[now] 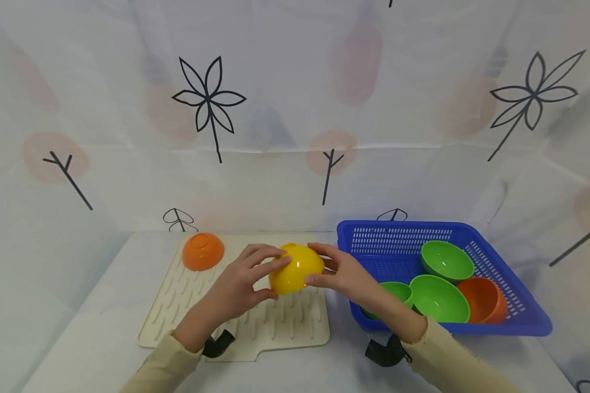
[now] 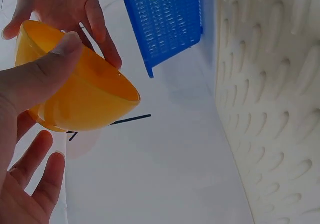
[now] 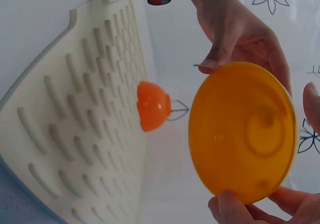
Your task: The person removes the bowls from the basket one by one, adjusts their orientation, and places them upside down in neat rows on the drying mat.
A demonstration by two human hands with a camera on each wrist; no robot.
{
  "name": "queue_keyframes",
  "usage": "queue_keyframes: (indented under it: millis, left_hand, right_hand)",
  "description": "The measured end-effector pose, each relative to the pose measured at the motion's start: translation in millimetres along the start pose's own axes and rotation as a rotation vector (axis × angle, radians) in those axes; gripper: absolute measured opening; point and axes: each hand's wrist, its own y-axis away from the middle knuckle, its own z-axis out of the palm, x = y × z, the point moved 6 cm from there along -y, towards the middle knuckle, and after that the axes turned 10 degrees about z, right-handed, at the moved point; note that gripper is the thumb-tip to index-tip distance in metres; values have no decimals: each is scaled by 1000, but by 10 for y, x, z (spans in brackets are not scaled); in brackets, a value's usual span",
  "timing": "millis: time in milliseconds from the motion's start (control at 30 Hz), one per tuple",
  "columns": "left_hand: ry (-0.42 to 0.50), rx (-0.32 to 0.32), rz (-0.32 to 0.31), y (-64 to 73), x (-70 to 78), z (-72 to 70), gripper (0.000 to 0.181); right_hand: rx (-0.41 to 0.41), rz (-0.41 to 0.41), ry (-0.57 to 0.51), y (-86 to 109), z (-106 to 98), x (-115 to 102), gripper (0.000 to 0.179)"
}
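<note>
Both hands hold a yellow bowl (image 1: pixel 300 273) in the air over a cream ridged mat (image 1: pixel 285 327). Its base is turned up and its mouth faces down toward the person, as its interior (image 3: pixel 230 129) in the right wrist view confirms. My left hand (image 1: pixel 241 281) grips the left side, thumb at the rim and fingers on the outside. On the opposite side, my right hand (image 1: pixel 346 275) pinches the bowl between thumb and fingers. An orange bowl (image 1: pixel 203 252) rests upside down at the mat's far left corner.
A blue basket (image 1: pixel 511 329) stands to the right of the mat. Inside are green bowls (image 1: pixel 442 300) and an orange bowl (image 1: pixel 487 300), mouths up or tilted. Behind the table hangs a patterned white cloth (image 1: pixel 275 185).
</note>
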Motion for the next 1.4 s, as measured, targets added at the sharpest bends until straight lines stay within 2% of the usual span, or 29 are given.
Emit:
queue_keyframes:
  millis: [100, 200, 400, 633, 733, 800, 967, 1067, 1200, 1400]
  left_hand:
    - [12, 10, 22, -12, 31, -3, 77]
    - [47, 15, 12, -14, 44, -4, 76]
    - [183, 31, -50, 22, 16, 25, 79]
    - [350, 89, -61, 67, -50, 50, 76]
    - [432, 102, -109, 92, -96, 77, 78]
    - [490, 98, -167, 109, -131, 101, 85]
    - [672, 50, -327, 147, -189, 184, 94]
    - [743, 27, -375, 172, -205, 222, 92]
    - [746, 18, -378, 196, -234, 235, 89]
    - [691, 39, -358, 236, -291, 207, 87]
  right_hand:
    - [-6, 1, -8, 3, 15, 2, 76]
    - [-9, 0, -11, 15, 22, 4, 77]
    - [-52, -22, -46, 32, 40, 15, 76]
    - [-109, -55, -96, 38, 48, 43, 75]
    - [-139, -68, -118, 42, 50, 35, 73]
    - [-165, -83, -138, 46, 58, 19, 73]
    - [-222, -139, -176, 56, 86, -16, 77]
    - [-232, -164, -179, 55, 96, -18, 78]
    - [-194, -184, -132, 56, 105, -29, 77]
    - [-59, -205, -26, 85, 117, -59, 74]
